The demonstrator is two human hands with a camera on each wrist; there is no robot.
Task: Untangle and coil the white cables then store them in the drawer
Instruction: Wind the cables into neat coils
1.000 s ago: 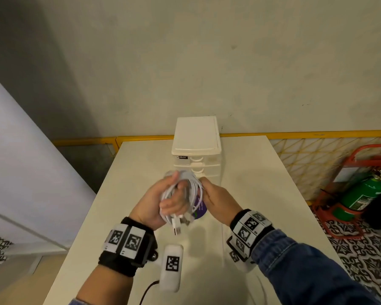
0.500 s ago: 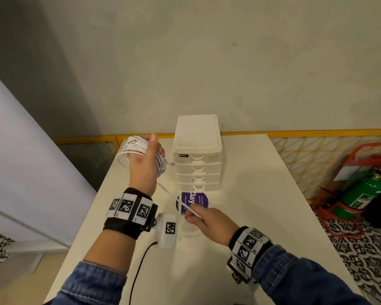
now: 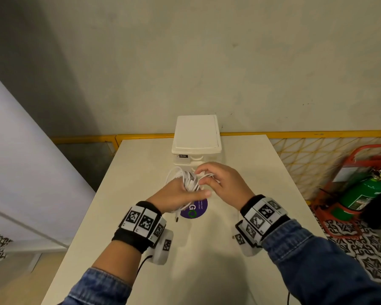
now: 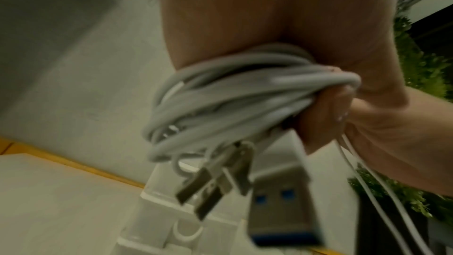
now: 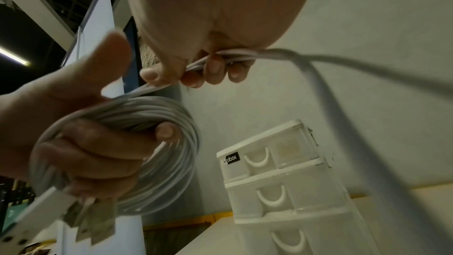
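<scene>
Cream-coloured tabletop is seen below a plain wall, with a white drawer unit standing at its far end, its drawers closed. Held above the table, just in front of the unit, is a coil of white cables, gripped by the curled fingers of the left hand; USB plugs are left dangling beneath it. A loose strand is pinched between thumb and fingers of the right hand. The coiling step is judged to be in hand. For the next move, the remaining slack is to be wound onto the coil before a drawer is opened. Half a second ago the coil was raised off to the left and a strand stretched to the right hand lower down; the hands are now brought close together.
</scene>
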